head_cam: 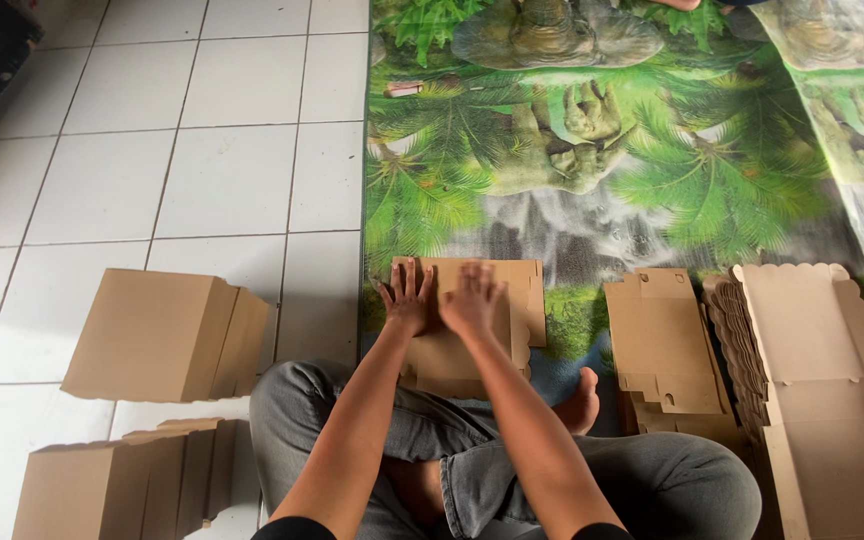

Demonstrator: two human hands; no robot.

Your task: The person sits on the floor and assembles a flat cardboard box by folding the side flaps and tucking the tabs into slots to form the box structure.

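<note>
White tiled floor (222,180) at nine o'clock, bearing two lots of brown folded boxes: an upper stack (167,335) lying at eight o'clock and a lower row (122,480) at seven o'clock, just below it. Mat (592,170) printed with green palm leaves and grey stone shapes, filling twelve to three o'clock, its left edge meeting the tiles. Flat cardboard sheet (497,300) at the centre, lying on the mat in front of crossed legs in grey trousers (672,480). Left hand (407,298), open, fingers spread, palm pressed flat on the sheet's left part. Right hand (472,298), open likewise, palm down on the sheet, just beside the left hand and touching or nearly so. Bare foot (580,402) at five o'clock of the sheet. Pile of flat cut blanks (662,340) at four o'clock. Larger pile of scallop-edged blanks (812,380) just beside it, at the far right.
</note>
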